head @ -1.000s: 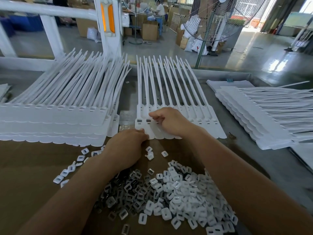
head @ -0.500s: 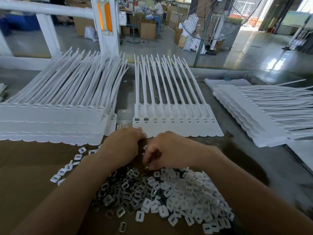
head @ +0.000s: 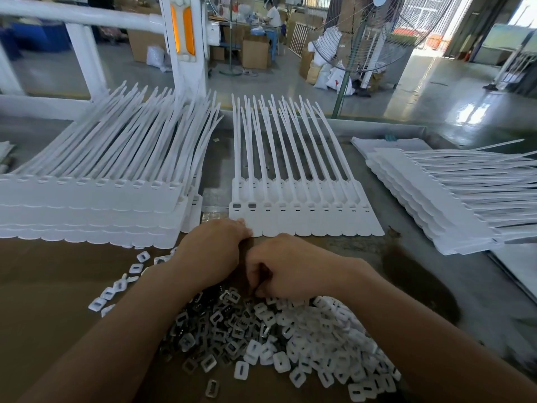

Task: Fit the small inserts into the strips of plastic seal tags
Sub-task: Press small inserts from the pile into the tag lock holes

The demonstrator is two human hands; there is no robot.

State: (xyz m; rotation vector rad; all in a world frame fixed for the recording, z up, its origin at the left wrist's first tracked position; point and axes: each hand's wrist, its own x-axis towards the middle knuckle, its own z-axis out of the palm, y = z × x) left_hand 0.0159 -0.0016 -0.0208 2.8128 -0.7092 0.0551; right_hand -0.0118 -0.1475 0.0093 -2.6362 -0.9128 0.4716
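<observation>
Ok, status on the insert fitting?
Left hand at near-left corner of centre strip. Right hand curled into insert pile, grip hidden. Two leftmost slots look filled, rest empty. Nothing over the empty slots.

1. Our right hand [head: 296, 266] has left the strip of seal tags [head: 308, 219] for the pile of inserts [head: 305, 338].
2. Its fingers [head: 256, 275] now curl at the pile's far edge, perhaps pinching one.
3. The strip's second socket [head: 252, 205], uncovered, shows grey.

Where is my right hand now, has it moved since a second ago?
Yes. The right hand came back toward the person, off the heads of the middle tag strip, down to the pile of inserts.
</observation>
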